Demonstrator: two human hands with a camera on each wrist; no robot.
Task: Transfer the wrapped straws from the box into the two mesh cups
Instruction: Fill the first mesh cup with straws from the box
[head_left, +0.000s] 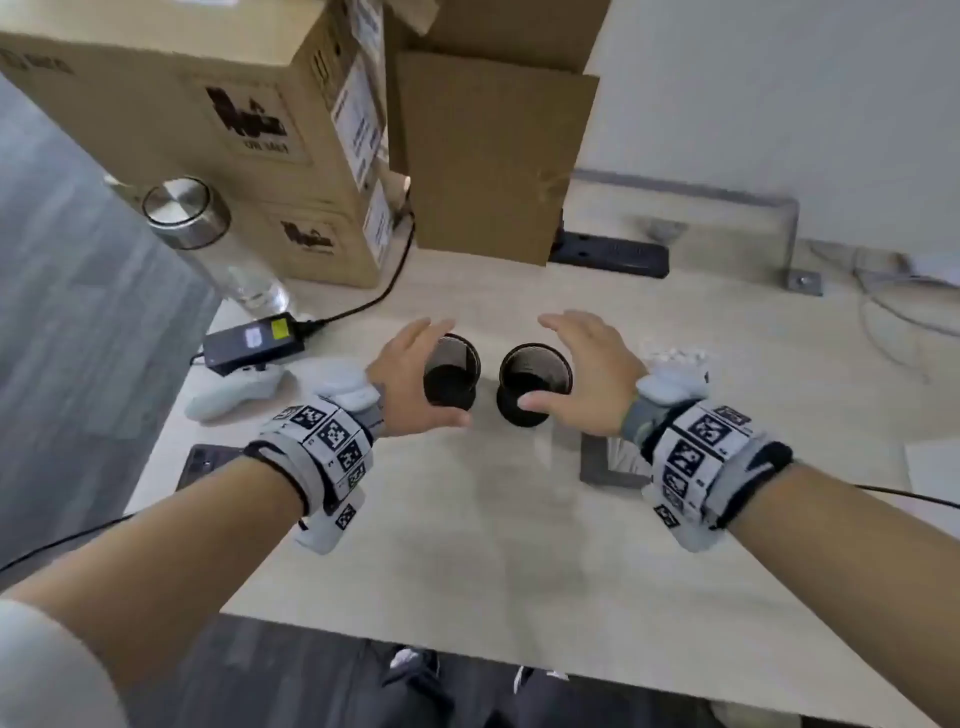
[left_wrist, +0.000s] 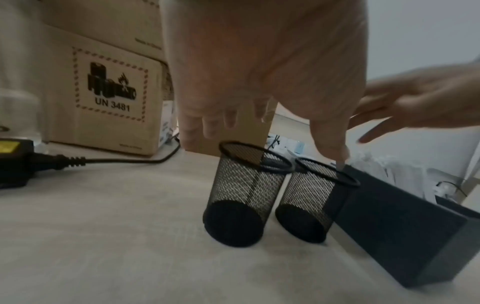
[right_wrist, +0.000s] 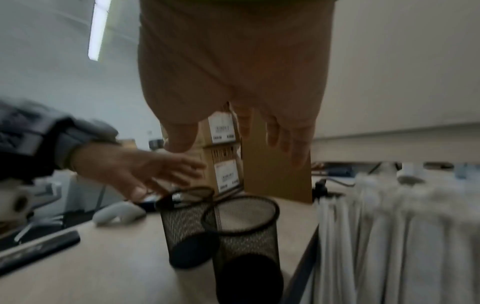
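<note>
while my hands, left (head_left: 415, 371) and right (head_left: 587, 371), hover spread beside the empty mesh cups (head_left: 451, 375), a careless nudge could topple them.

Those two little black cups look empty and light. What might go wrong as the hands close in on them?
1. The left cup and right cup stand close together; a nudge from either open hand, left hand or right hand, might tip one into the other.
2. The box of straws sits right beside the right cup, so a bumped cup might knock against it.
</note>
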